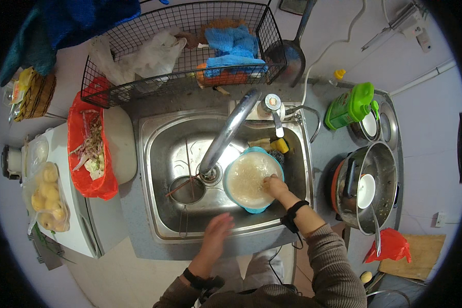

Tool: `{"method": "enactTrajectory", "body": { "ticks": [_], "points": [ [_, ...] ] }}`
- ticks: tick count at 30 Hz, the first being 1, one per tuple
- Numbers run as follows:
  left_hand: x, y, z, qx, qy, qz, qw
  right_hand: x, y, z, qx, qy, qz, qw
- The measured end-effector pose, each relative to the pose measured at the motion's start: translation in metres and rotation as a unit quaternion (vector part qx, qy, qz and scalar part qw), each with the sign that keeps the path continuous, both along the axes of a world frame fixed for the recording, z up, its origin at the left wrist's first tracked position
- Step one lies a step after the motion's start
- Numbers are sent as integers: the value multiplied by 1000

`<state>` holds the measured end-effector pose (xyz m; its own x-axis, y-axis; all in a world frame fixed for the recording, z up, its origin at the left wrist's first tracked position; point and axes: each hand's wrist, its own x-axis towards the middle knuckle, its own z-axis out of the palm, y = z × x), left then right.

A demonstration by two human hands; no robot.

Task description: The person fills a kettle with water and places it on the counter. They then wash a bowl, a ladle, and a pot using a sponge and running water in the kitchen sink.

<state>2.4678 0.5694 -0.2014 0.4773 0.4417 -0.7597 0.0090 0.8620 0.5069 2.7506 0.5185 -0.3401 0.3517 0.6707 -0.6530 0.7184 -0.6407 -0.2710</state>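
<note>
My right hand (275,186) reaches into a light-blue basin (255,211) at the right of the stainless steel sink (154,215). Its fingertips are hidden in cloudy, whitish water (248,175), so whether they hold anything is unclear. Slightly blurred, my left hand (217,233) is over the sink's front rim with its fingers extended and nothing in it. The chrome faucet spout (227,133) arches over the sink, close to the basin's left. Left of the basin lies a round wire-handled strainer (187,190), with thin brown sticks (188,165) across it.
Behind the basin sit a yellow sponge (280,145) and a dark scouring pad (277,155). A large metal pot (387,192), holding a white bowl (366,191), and a green jug (348,106) stand right. A red bag of scraps (94,184) is left; a wire basket (181,73) hangs behind.
</note>
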Motion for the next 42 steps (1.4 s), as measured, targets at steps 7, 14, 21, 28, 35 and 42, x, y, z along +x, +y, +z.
{"method": "enactTrajectory", "body": {
  "ticks": [7,14,21,28,35,42],
  "points": [
    [36,29,-51,24,89,-39,995,-5,7,8,-25,-26,102,994],
    [83,48,-150,172,245,-178,937,-4,15,-2,-71,-36,90,993],
    [90,80,-197,92,282,-345,891,4,11,11,16,25,-3,1000],
    [91,86,-191,61,247,-352,901,26,-38,57,48,51,-147,987],
    [72,79,-168,67,171,-293,938,14,-57,60,97,7,-185,978],
    [49,63,-73,104,183,-252,944,4,-67,89,183,262,-353,879]
  ]
}}
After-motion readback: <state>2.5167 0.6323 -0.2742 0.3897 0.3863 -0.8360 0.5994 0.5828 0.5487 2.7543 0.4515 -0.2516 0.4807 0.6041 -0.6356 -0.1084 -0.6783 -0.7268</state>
